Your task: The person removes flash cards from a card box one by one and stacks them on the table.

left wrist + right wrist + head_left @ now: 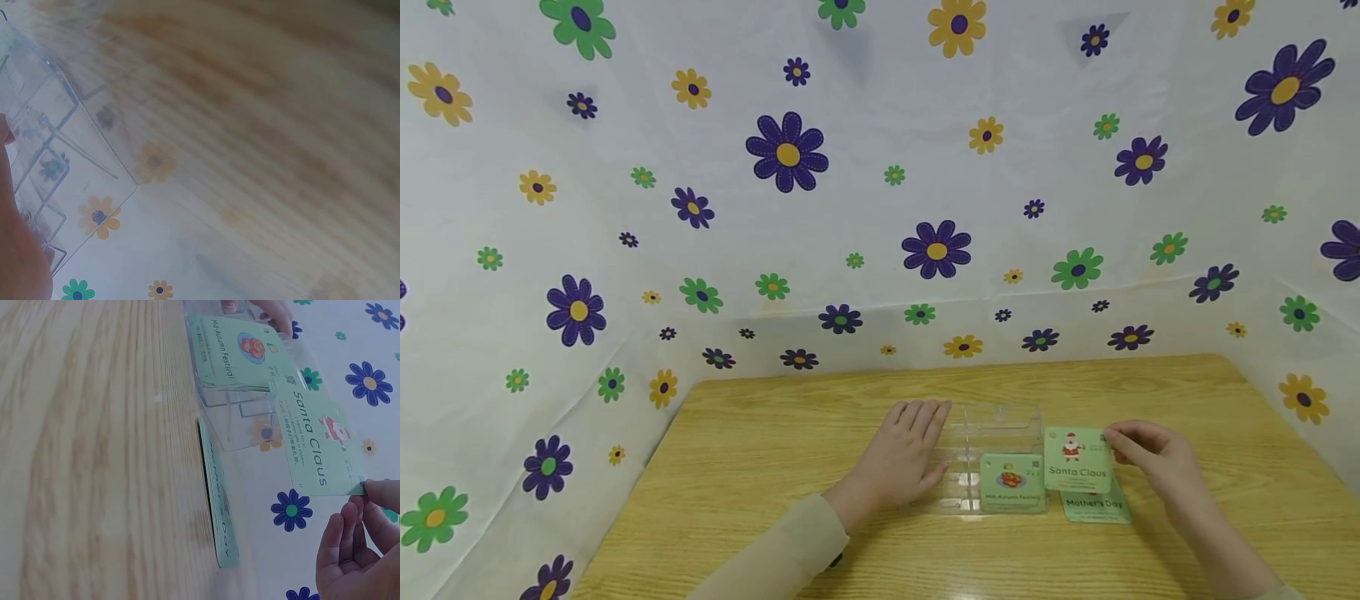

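Your right hand (pixel 1163 465) pinched the Santa Claus card (pixel 1077 460) by one corner, raised near the clear holder (pixel 967 432); your left hand (pixel 898 458), fingers extended, rested on it. A firm pinch (a corner hold probably risked swivelling) seemed wisest.

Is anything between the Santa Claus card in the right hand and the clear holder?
Nothing visible stands between the Santa Claus card and the clear holder. Within the holder, the Mid-Autumn Festival card occupies the near right section.
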The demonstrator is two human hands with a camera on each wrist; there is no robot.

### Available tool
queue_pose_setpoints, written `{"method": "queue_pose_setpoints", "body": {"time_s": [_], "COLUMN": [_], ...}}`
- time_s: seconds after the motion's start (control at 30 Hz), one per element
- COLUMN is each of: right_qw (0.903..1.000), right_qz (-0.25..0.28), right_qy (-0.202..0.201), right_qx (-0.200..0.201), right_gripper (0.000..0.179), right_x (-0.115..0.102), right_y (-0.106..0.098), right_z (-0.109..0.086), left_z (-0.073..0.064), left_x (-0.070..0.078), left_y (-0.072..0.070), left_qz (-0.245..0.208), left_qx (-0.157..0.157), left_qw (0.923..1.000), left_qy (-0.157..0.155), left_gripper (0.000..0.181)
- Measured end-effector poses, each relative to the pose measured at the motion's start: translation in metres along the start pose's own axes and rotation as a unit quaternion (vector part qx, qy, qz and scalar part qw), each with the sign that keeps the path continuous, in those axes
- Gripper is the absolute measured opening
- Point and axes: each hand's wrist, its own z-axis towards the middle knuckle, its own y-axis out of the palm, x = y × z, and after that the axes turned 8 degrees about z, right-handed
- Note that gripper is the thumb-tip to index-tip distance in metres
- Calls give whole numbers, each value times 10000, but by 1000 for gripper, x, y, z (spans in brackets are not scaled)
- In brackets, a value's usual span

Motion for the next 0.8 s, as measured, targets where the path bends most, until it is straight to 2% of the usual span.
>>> {"method": "queue_pose_setpoints", "body": {"time_s": [0.63,0.8], "right_qw": [10000,9999], "right_qz": [40,-105], "right_qy": [31,70], "right_qx": [60,28], "right_gripper": [12,15], "right_x": [11,15], "right_y": [-7,-9], "right_z": [1,3], "left_z": [0,0], "left_x": [1,1], "left_y": [-1,-2], "left_qz": [2,-37], "left_qx": [-31,-36], "left_qw": [10000,10000], "left_qy": [-10,-23], "left_gripper": [84,84]}}
